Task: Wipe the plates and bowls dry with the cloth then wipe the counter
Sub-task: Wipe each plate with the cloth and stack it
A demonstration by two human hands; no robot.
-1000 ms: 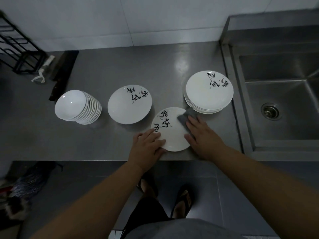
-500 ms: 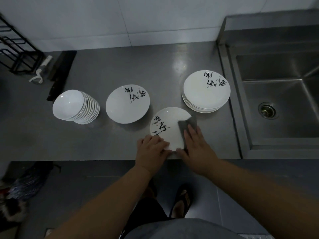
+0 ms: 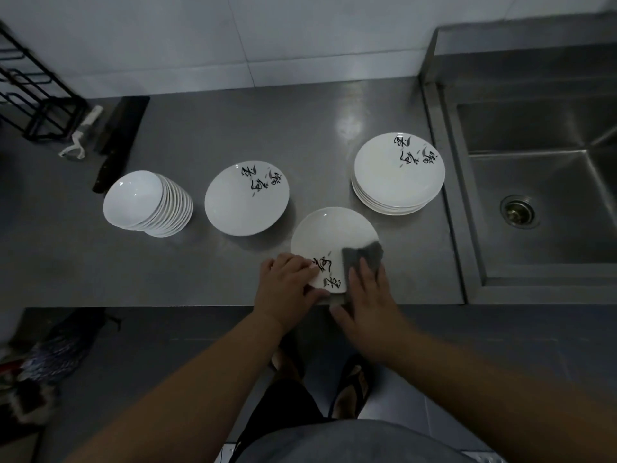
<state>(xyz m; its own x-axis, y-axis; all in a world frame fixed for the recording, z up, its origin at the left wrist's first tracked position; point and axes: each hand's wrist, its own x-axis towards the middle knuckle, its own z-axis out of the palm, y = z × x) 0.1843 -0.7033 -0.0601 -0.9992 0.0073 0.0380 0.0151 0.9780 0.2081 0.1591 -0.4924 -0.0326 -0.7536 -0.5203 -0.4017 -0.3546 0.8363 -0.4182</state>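
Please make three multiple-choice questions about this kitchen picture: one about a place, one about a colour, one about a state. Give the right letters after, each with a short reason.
1. Where does the stack of plates stand?
A. inside the sink
B. on the counter, beside the sink
C. on the black rack

2. What colour is the cloth?
A. grey
B. bright red
C. yellow

3. What is the right hand doing?
A. hanging free over the sink
B. lifting a bowl
C. pressing the cloth on the plate being wiped

Answers:
1 B: the stack sits on the steel counter next to the sink rim.
2 A: the cloth is dark grey against the white plate being wiped.
3 C: its fingers lie flat on the cloth, while the left hand holds the plate's rim.
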